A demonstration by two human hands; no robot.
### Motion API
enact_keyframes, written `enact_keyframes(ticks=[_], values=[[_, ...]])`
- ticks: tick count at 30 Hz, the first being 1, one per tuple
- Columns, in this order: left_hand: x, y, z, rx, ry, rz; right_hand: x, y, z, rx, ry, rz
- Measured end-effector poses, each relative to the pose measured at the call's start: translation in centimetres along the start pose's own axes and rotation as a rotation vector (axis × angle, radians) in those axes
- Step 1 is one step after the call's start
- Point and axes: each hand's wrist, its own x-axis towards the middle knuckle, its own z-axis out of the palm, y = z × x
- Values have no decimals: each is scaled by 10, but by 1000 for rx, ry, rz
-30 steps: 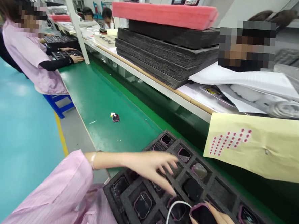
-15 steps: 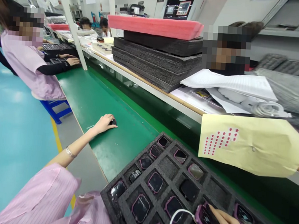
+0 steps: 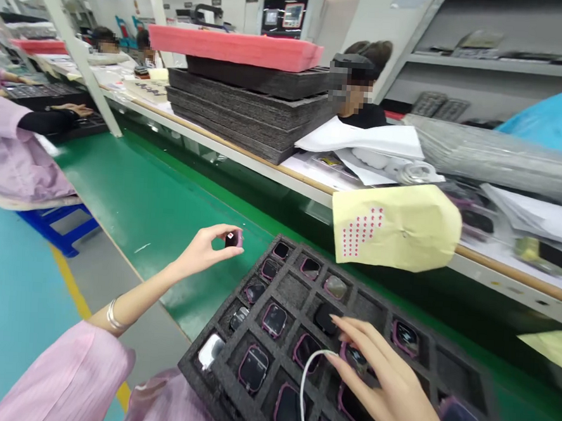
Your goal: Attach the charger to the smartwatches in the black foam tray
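My left hand (image 3: 210, 249) pinches a small dark smartwatch (image 3: 235, 238) with a purple edge and a small pale sticker bearing a red mark, above the green bench and left of the tray. Over the black foam tray (image 3: 295, 290), my right hand (image 3: 380, 375) has thumb and fingers apart. Between them sits a purple-rimmed watch (image 3: 355, 357) in its slot, its screen showing a lit pattern. The end of a white cable (image 3: 305, 380) reaches this watch beside my thumb; the joint is partly hidden. More purple-framed watches (image 3: 274, 319) lie in neighbouring slots.
Black foam trays (image 3: 239, 116) are stacked under a pink foam slab (image 3: 234, 47) on the raised shelf. Yellow paper with red arrow stickers (image 3: 397, 227) hangs over the shelf edge. White papers and a coiled cable (image 3: 415, 172) lie behind. A co-worker's sleeve (image 3: 18, 143) is at left.
My left hand has lifted the watch off the bench and brought it nearer the tray. My right hand's fingers have spread from the cabled watch. The view has turned right.
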Motion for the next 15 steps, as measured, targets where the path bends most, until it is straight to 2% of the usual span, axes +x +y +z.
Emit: enact_keyframes(ticks=[3, 5, 8, 10, 13, 15], values=[[4, 51, 17, -298, -174, 101, 14, -17, 3, 224, -46, 74], [5, 82, 30, -392, -276, 212, 19, -27, 5, 472, -57, 161], [5, 117, 53, -311, -344, 425, 17, -40, 3, 1007, -83, 256], [2, 132, 72, -176, -339, 553, 6, -48, 0, 1327, -40, 306], [-5, 148, 105, -5, -328, 719, -20, -59, -3, 1578, 133, 433], [-10, 158, 129, 1, -390, 810, -41, -61, -5, 1645, 257, 501]])
